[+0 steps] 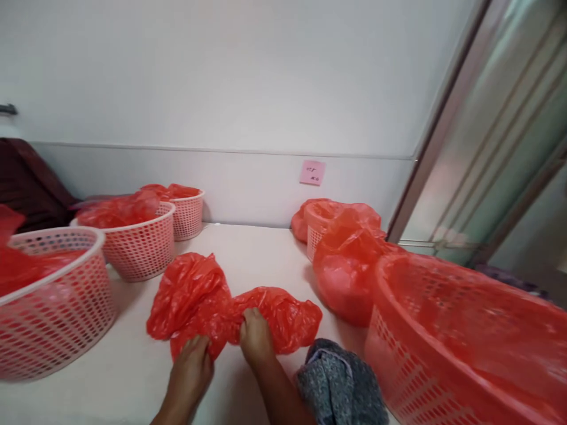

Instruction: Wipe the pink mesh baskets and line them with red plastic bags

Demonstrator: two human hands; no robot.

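Note:
A crumpled red plastic bag (195,289) lies spread over the white surface in front of me, bunched into a left and a right part. My left hand (190,369) is closed on its lower edge, with the fingertips gripping the plastic. Closer to the middle, my right hand (256,336) pinches the bag where it narrows. Beside my right forearm rests a folded grey knitted cloth (339,383), which my right hand does not hold. Whether anything is inside the bag cannot be seen.
At left stand white perforated baskets (57,295) with red bags in them. On the right, a large basket (416,354) is lined with red plastic; behind it a red bag (345,271) covers another basket (313,230). A pink note (312,172) sticks to the wall.

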